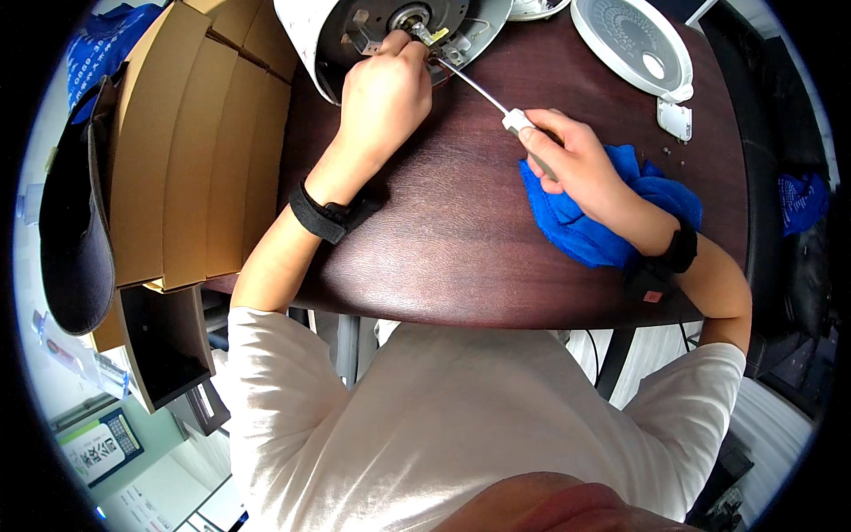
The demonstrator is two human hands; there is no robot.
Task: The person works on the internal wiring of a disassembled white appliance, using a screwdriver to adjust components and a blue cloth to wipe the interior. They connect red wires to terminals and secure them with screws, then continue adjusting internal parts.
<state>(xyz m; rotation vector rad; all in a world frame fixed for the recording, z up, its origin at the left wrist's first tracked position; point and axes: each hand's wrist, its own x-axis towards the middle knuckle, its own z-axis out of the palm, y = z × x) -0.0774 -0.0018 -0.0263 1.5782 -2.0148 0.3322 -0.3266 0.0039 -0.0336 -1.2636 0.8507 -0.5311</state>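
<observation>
A white round appliance body (pixel 308 40) lies on its side at the table's far edge, its dark metal underside and inner parts exposed. My left hand (pixel 387 93) is closed at those inner parts, fingertips bent in among them; what they pinch is hidden. With my right hand (pixel 572 160) I grip a screwdriver (pixel 516 121) by its white and grey handle. Its long metal shaft slants up and left, the tip reaching the parts beside my left fingers. Beneath my right wrist lies a crumpled blue cloth (pixel 567 232).
At the far right sits a round translucent lid (pixel 634 44), with a small white plate (pixel 675 120) beside it. Several tiny screws (pixel 674 152) lie near the cloth. Cardboard boxes (pixel 191 151) stand along the table's left side, a dark cap (pixel 75 230) hanging by them.
</observation>
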